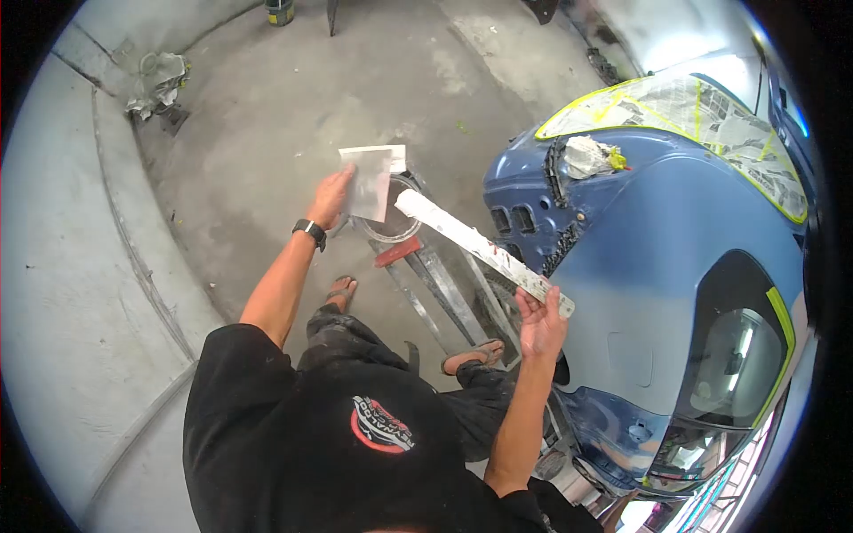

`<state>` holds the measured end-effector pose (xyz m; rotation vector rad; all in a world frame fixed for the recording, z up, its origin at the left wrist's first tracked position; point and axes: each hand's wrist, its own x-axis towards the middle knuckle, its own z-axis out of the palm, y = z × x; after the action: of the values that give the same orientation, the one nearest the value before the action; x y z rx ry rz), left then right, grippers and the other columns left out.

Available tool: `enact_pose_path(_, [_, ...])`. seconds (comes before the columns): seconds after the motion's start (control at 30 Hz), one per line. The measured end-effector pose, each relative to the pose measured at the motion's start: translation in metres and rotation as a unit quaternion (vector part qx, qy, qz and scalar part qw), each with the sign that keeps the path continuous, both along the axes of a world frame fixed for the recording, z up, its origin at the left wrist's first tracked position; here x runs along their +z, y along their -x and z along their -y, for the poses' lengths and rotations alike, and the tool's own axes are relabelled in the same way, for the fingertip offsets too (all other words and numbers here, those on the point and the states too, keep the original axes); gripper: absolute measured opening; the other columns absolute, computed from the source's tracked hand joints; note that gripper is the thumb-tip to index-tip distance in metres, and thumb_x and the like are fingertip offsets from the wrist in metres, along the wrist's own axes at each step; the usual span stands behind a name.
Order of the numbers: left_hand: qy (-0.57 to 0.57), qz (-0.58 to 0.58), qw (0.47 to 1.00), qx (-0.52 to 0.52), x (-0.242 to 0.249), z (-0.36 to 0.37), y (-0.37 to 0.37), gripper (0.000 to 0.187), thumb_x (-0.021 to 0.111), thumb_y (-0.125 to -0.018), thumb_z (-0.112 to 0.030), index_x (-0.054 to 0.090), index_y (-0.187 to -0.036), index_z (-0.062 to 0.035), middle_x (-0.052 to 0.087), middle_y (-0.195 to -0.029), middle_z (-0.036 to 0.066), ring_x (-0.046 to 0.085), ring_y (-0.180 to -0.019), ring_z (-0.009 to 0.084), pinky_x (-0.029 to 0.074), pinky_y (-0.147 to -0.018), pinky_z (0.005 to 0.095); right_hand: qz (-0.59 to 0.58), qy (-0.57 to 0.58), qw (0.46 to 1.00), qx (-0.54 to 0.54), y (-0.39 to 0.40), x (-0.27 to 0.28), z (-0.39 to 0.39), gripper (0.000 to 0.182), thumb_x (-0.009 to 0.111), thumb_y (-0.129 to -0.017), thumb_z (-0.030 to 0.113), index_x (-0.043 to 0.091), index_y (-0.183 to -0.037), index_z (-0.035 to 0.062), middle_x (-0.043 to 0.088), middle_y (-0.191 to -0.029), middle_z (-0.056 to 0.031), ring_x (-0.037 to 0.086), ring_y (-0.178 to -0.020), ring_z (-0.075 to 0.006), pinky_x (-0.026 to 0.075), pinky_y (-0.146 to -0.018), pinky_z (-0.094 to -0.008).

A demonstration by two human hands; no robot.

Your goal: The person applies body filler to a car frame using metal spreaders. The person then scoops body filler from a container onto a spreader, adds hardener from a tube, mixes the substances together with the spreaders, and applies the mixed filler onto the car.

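Observation:
My left hand (330, 194) is closed on the edge of a thin grey rectangular sheet (369, 188), whose material I cannot make out. Partly behind that sheet shows a whiter sheet (397, 158). In my right hand (542, 327) is the near end of a long, flat white strip (471, 242) with reddish and dark marks. The strip slants away to the upper left, its far end close to the grey sheet. Below both lies a round ring-shaped rim (391, 238) on a metal stand (435, 282) with a red crosspiece (397, 251).
To the right stands a blue car body (640, 195), partly grey, with masking paper (684, 115) edged in yellow tape. Crumpled paper (591, 157) sits on it. A pale wall (80, 266) curves along the left. Crumpled material (160, 84) and a bucket (280, 11) are farther off.

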<state>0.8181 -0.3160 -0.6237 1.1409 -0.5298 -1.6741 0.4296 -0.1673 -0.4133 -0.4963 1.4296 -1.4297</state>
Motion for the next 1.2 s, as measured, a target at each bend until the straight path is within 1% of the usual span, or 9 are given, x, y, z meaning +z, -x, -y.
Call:
enact_pose_path(0.17, [-0.007,-0.071,0.994,-0.088,0.074,0.005,0.03,0.044,0.056,-0.101,-0.038,0.062,-0.118,0.0025,0.067,-0.114,0.011,0.066,-0.1,0.0193,0.053,-0.087,0.0335,-0.01,0.029,1.0,0.002,-0.004,0.014,-0.011,0.036,0.058,-0.101,0.023,0.052,-0.124,-0.0041,0.064,-0.118,-0.0182,0.07,-0.095,-0.0319,0.062,-0.081,-0.0409])
enact_pose_path(0.3, [-0.055,-0.129,0.979,-0.145,0.072,0.023,0.037,0.04,0.05,-0.103,-0.031,0.057,-0.121,0.0043,0.067,-0.115,0.014,0.067,-0.102,0.0227,0.054,-0.09,0.0365,-0.102,0.084,0.991,-0.011,-0.032,0.001,-0.041,0.032,0.056,-0.102,0.018,0.054,-0.125,-0.0038,0.062,-0.121,-0.0203,0.065,-0.109,-0.0346,0.061,-0.087,-0.0432])
enact_pose_path(0.37, [-0.094,-0.17,0.968,-0.161,0.061,0.035,0.037,0.037,0.047,-0.105,-0.027,0.054,-0.123,0.0044,0.066,-0.115,0.016,0.067,-0.102,0.024,0.055,-0.092,0.0383,-0.321,0.187,0.916,0.154,-0.044,0.007,-0.064,0.028,0.059,-0.099,0.014,0.063,-0.119,-0.0039,0.065,-0.117,-0.0181,0.069,-0.102,-0.0372,0.059,-0.086,-0.0395])
enact_pose_path(0.47, [-0.144,-0.197,0.956,-0.166,0.075,0.043,0.039,0.033,0.043,-0.105,-0.022,0.051,-0.124,0.005,0.066,-0.115,0.017,0.067,-0.102,0.0251,0.055,-0.094,0.0415,-0.57,0.272,0.702,0.329,-0.069,0.041,-0.07,0.024,0.068,-0.089,0.007,0.068,-0.11,-0.0043,0.067,-0.115,-0.0188,0.068,-0.106,-0.0362,0.058,-0.09,-0.039])
enact_pose_path(0.77, [-0.141,-0.168,0.963,-0.158,0.043,0.045,0.029,0.036,0.049,-0.104,-0.026,0.054,-0.125,0.0037,0.067,-0.115,0.016,0.068,-0.098,0.024,0.056,-0.09,0.0405,-0.597,0.274,0.59,0.469,-0.077,0.102,-0.06,0.036,0.074,-0.076,0.0,0.067,-0.111,-0.0013,0.067,-0.116,-0.0189,0.066,-0.11,-0.0349,0.055,-0.093,-0.0397])
enact_pose_path(0.87, [-0.005,-0.06,0.99,-0.127,0.041,0.036,0.032,0.042,0.054,-0.102,-0.033,0.06,-0.122,0.0029,0.067,-0.115,0.014,0.067,-0.095,0.021,0.056,-0.082,0.0367,-0.568,0.311,0.657,0.386,-0.07,0.105,-0.061,0.025,0.071,-0.078,0.001,0.07,-0.103,-0.0016,0.07,-0.109,-0.0182,0.069,-0.103,-0.0351,0.056,-0.092,-0.041])
enact_pose_path(0.9, [0.003,-0.059,0.992,-0.109,0.041,0.033,0.033,0.044,0.054,-0.102,-0.036,0.06,-0.122,0.0028,0.068,-0.114,0.014,0.067,-0.096,0.0206,0.055,-0.083,0.0364,-0.53,0.329,0.705,0.337,-0.069,0.099,-0.06,0.024,0.067,-0.094,0.016,0.069,-0.104,-0.0065,0.071,-0.098,-0.0221,0.068,-0.105,-0.0342,0.055,-0.091,-0.0408])
enact_pose_path(1.0, [0.021,-0.057,0.997,-0.055,0.042,0.017,0.047,0.049,0.053,-0.101,-0.042,0.062,-0.121,0.0022,0.068,-0.113,0.012,0.066,-0.099,0.0193,0.052,-0.087,0.0355,-0.494,0.228,0.813,0.209,-0.075,0.12,-0.062,0.03,0.063,-0.097,0.021,0.069,-0.103,-0.0081,0.071,-0.098,-0.0199,0.068,-0.104,-0.0316,0.055,-0.09,-0.041])
enact_pose_path(1.2, [-0.027,-0.107,0.993,0.051,0.007,0.0,0.04,0.059,0.051,-0.101,-0.05,0.057,-0.126,0.0029,0.066,-0.12,0.013,0.064,-0.105,0.0219,0.049,-0.094,0.0379,-0.353,0.144,0.922,0.063,-0.084,0.088,-0.019,0.038,0.052,-0.103,0.021,0.062,-0.116,-0.0125,0.063,-0.114,-0.0221,0.067,-0.101,-0.0291,0.059,-0.088,-0.0381])
